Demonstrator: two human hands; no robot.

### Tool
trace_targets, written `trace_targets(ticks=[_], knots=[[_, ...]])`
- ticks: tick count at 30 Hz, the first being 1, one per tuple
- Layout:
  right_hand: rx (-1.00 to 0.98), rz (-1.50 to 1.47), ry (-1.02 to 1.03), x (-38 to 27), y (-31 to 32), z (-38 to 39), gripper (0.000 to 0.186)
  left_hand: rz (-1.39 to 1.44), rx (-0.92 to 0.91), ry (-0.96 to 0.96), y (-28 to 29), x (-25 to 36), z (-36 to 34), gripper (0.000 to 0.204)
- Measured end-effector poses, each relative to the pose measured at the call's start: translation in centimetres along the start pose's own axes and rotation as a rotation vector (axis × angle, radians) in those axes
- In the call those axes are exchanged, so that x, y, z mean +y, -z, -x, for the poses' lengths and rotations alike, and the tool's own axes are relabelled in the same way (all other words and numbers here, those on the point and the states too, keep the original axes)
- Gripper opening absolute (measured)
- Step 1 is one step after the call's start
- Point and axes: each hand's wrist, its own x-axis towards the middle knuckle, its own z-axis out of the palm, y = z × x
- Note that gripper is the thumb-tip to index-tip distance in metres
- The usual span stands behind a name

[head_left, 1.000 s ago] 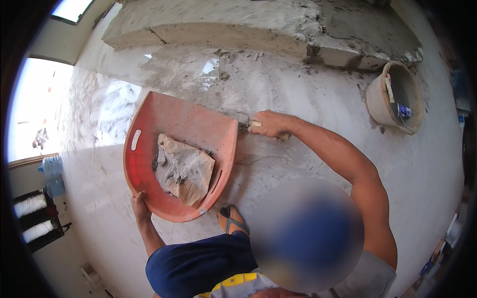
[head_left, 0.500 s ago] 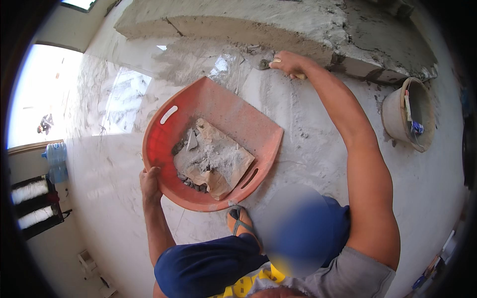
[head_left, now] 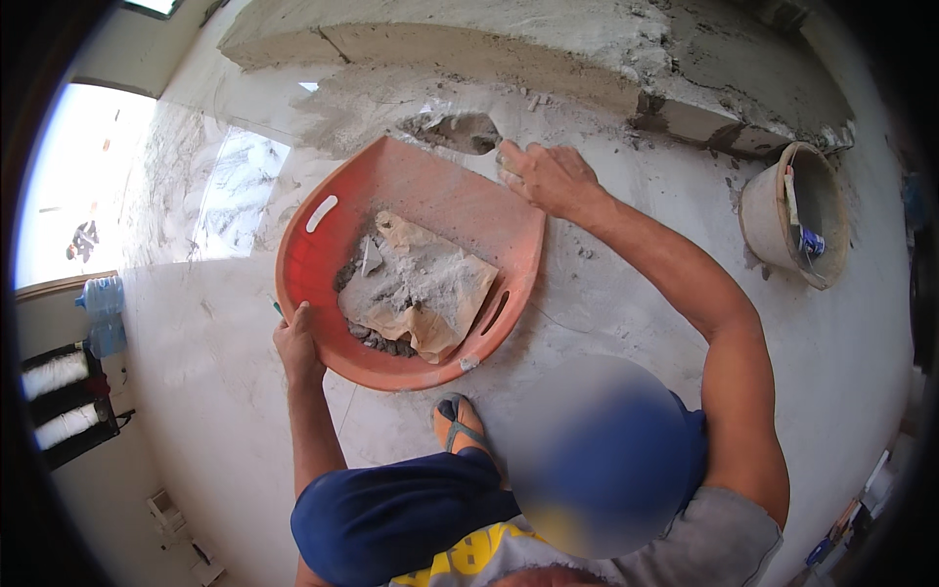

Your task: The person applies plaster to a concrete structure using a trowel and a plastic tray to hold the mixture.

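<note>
An orange plastic scoop pan (head_left: 460, 191) sits on the floor, its straight lip facing the step. My left hand (head_left: 298, 344) is closed round its near left rim. Inside lie a torn brown paper piece (head_left: 445, 318) under grey dust, a pale shard (head_left: 371, 256) and grey rubble (head_left: 386, 342). My right hand (head_left: 550, 178) is closed just beyond the lip's right part, on what looks like a trowel (head_left: 465, 132). Its grey, dirt-covered blade points left along the lip; the fingers mostly hide the handle.
A rough concrete step (head_left: 469, 54) runs along the far side. To the right stands a dirty bucket (head_left: 773, 220) with a blue-and-white brush-like item in it. My sandalled foot (head_left: 457, 423) is near the pan. A water bottle (head_left: 103, 315) stands at left; a person (head_left: 82, 241) is outside the bright opening.
My right hand has come nearer from beside the step to the pan's lip, bringing the trowel blade along the lip. The pan has shifted slightly toward the step; my left hand still grips it.
</note>
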Motion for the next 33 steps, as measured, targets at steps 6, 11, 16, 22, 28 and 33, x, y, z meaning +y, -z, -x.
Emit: trace_targets(ticks=[6, 11, 16, 22, 28, 33], knots=[[0.176, -0.146, 0.134, -3.1, -3.3, 7.5, 0.039, -0.011, 0.036, 0.062, -0.4, 0.1, 0.3, 0.044], [-0.435, -0.657, -0.369, 6.2, 2.5, 10.7, 0.041, -0.033, 0.017, 0.020, 0.0, 0.0, -0.1, 0.044], [-0.531, -0.624, -0.438, 11.9, 3.3, 7.0, 0.042, -0.039, -0.008, 0.042, 0.7, -0.6, -0.6, 0.042], [-0.409, -0.522, -0.450, 17.2, 3.0, 0.0, 0.043, -0.043, 0.024, 0.047, -0.2, -0.5, -0.2, 0.038], [-0.011, -0.187, -0.291, 16.2, 0.0, 0.2, 0.051, -0.022, -0.038, 0.084, 0.1, -1.2, -1.3, 0.034], [0.101, -0.130, -0.233, 9.4, -0.6, 2.7, 0.043, -0.002, -0.049, 0.162, 1.3, -0.9, -1.1, 0.035]])
